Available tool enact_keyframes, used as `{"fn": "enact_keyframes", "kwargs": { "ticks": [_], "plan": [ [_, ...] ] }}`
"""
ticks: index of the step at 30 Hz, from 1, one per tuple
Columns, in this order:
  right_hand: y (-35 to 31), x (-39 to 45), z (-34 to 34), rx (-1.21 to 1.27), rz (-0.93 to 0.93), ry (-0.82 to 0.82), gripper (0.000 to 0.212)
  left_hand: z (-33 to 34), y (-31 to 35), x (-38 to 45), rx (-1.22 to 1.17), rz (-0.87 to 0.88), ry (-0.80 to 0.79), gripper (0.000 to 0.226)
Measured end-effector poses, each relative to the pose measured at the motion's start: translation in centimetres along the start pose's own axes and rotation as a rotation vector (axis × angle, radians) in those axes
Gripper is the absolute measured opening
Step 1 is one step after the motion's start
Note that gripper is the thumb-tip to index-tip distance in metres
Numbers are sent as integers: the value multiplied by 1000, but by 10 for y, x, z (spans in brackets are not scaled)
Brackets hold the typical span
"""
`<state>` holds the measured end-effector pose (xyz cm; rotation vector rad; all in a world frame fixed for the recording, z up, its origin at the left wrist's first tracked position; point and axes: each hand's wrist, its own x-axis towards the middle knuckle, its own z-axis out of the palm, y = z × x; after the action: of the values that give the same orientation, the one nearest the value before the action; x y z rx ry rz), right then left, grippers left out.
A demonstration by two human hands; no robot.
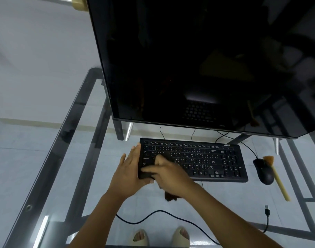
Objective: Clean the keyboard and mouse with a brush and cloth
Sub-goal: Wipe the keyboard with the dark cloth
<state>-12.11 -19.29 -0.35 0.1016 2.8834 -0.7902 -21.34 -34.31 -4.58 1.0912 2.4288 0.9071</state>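
Observation:
A black keyboard (pixel 203 159) lies on the glass desk below the monitor. My left hand (pixel 129 171) holds its left end, fingers straight along the edge and thumb under the front corner. My right hand (pixel 168 173) lies over the left keys and grips a dark brown cloth (pixel 171 196), whose corner hangs below the wrist; the hand is motion-blurred. A black mouse (pixel 264 171) sits to the right of the keyboard. Beside it lies a brush (pixel 276 178) with a pale yellow handle and brown bristles, its bristles touching the mouse's top.
A large dark monitor (pixel 198 65) stands over the far half of the glass desk (pixel 67 158). A loose black USB cable (pixel 266 214) lies at the front right. Another cable (pixel 153 214) curves across the front. Feet in sandals show through the glass.

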Motion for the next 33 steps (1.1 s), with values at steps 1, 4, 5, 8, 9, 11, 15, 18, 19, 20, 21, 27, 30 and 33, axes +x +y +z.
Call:
{"fn": "enact_keyframes", "kwargs": {
  "ticks": [1,4,5,8,9,11,15,18,19,20,21,27,30,33],
  "plan": [
    [7,3,-4,3,69,59,39,0,0,0,4,-7,-4,117],
    [8,4,-13,30,128,47,41,-1,-1,0,28,-1,-9,118],
    [5,2,-15,77,121,0,43,-1,-2,-1,35,4,-14,118],
    [15,-2,-23,153,258,138,45,-1,-4,-1,69,8,-48,120],
    [24,-4,-24,89,323,232,46,-1,-5,-2,76,7,-65,120],
    [33,-10,-22,-125,373,260,53,-2,-6,-3,89,4,-98,121],
    [25,-17,-12,-123,345,321,30,-9,1,0,107,-31,-163,126],
    [10,-24,-28,112,315,240,15,-20,23,6,12,-37,-142,122],
    [6,-29,-36,248,314,198,12,-24,36,10,-49,-26,-132,118],
    [3,-35,-46,359,314,181,10,-28,51,15,-125,-32,-141,114],
    [2,-41,-57,431,315,196,11,-34,66,20,-216,-61,-164,108],
    [42,-94,-135,612,421,473,15,-46,155,56,-606,-142,-388,25],
    [70,-127,-164,627,496,588,12,-26,196,68,-864,-213,-397,21],
    [99,-159,-179,582,587,716,11,11,241,79,-1041,-295,-371,26]
  ]
}}
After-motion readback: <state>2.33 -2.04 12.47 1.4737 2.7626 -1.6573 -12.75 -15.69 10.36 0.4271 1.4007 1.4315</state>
